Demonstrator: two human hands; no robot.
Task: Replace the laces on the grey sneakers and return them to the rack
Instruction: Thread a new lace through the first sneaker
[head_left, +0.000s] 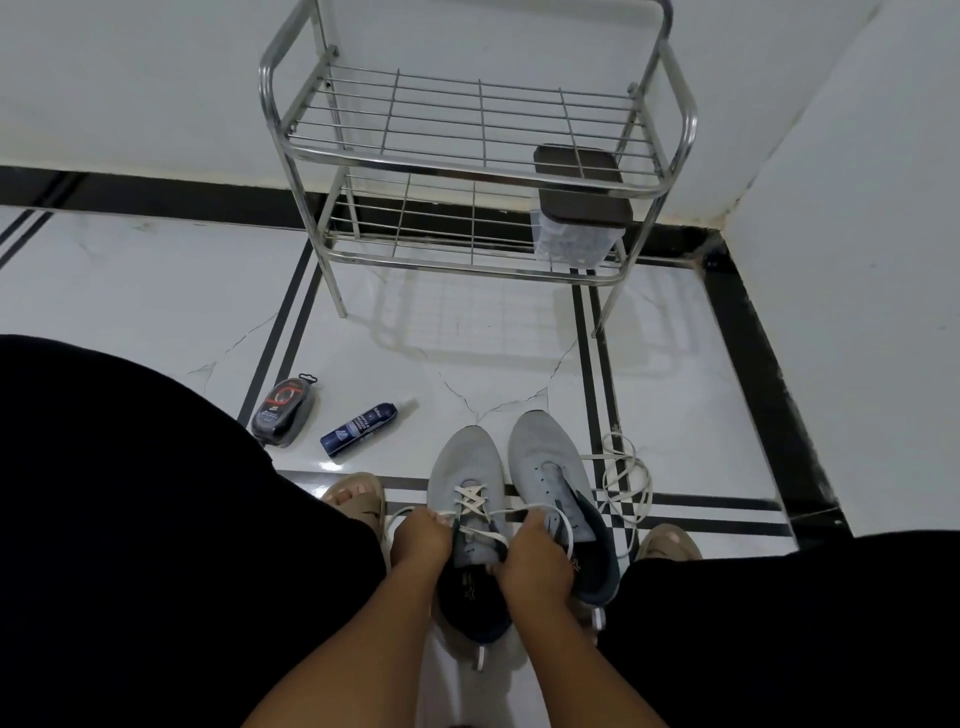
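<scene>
Tiled floor (156, 291), two grey sneakers (545, 457), one rack (467, 171)

nothing here can truly be read. the dark blue spray bottle (359, 429) lying on the floor carries white lettering and a small pale picture on its label, but the letters are too blurred to make out. the grey blister pack (284, 412) beside it shows a red and white mark with a line of white print under it, equally unreadable.
</scene>
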